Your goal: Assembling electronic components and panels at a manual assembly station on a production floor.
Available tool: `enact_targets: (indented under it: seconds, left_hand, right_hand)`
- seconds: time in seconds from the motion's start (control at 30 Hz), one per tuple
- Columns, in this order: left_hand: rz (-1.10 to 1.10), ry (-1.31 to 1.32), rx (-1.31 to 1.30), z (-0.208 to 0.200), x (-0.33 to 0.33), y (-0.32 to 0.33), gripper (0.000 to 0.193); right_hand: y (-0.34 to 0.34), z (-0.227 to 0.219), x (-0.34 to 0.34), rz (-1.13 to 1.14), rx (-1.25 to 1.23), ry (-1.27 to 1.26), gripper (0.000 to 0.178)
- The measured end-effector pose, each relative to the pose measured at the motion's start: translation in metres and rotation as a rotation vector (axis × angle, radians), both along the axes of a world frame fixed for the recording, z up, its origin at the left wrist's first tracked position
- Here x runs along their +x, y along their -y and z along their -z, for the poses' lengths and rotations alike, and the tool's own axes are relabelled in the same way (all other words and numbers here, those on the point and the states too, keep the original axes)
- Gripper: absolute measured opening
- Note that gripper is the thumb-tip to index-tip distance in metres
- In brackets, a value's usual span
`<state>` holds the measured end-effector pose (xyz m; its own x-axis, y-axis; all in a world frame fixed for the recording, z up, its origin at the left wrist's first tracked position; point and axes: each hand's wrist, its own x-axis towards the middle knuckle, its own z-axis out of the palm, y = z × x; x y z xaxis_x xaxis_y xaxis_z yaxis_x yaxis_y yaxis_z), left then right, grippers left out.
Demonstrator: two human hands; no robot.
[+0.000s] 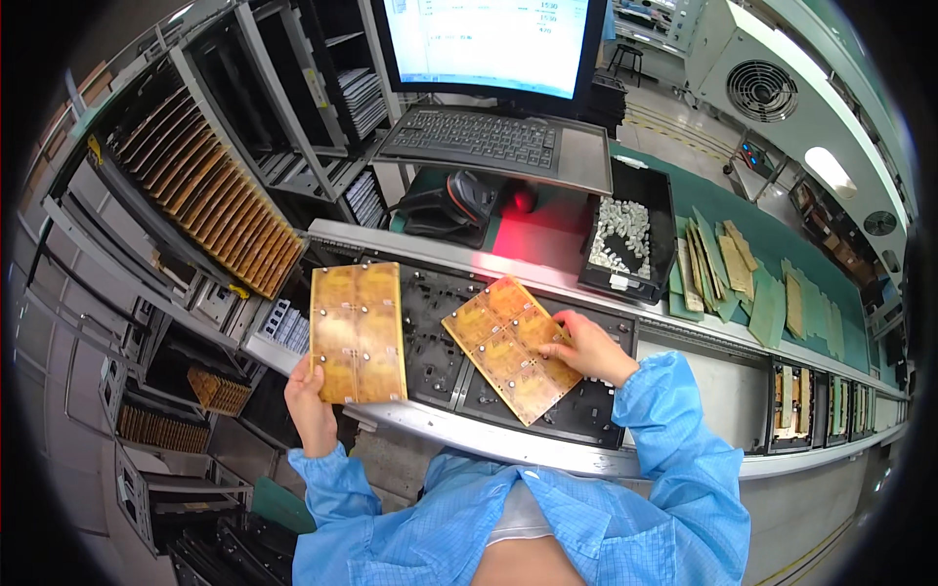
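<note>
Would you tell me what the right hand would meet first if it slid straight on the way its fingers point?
The right hand points left across the tilted yellow panel it presses. Going straight on, it would probably cross the black fixture and meet the second yellow panel in the left hand; depth is unclear.

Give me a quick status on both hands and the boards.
Left hand grips yellow panel by its lower edge. Right hand presses second yellow panel onto black fixture. Nothing obstructing.

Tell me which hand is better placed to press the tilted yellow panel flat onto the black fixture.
Right, probably. The right hand already rests on the tilted yellow panel over the black fixture; the left hand holds the other yellow panel.
</note>
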<state>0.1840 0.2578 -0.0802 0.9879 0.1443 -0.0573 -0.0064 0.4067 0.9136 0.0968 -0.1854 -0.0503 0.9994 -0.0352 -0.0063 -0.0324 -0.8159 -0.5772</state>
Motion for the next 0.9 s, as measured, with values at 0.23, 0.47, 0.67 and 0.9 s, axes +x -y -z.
enact_targets:
  seconds: [0.23, 0.47, 0.67, 0.9]
  left_hand:
    - [-0.099, 0.026, 0.128, 0.016, 0.010, 0.009, 0.034]
    - [-0.320, 0.173, 1.400, 0.001, -0.007, 0.031, 0.044]
    - [0.598, 0.299, -0.011, -0.054, -0.072, 0.169, 0.079]
    - [0.526, 0.438, -0.106, -0.067, -0.069, 0.210, 0.051]
  right_hand:
    - [0.015, 0.011, 0.020, 0.178, 0.501, -0.240, 0.032]
    - [0.011, -0.027, -0.012, 0.141, 1.081, -0.097, 0.016]
    - [-0.050, -0.079, -0.046, 0.026, 1.022, 0.219, 0.022]
    - [-0.055, -0.081, -0.070, -0.025, 0.947, 0.264, 0.058]
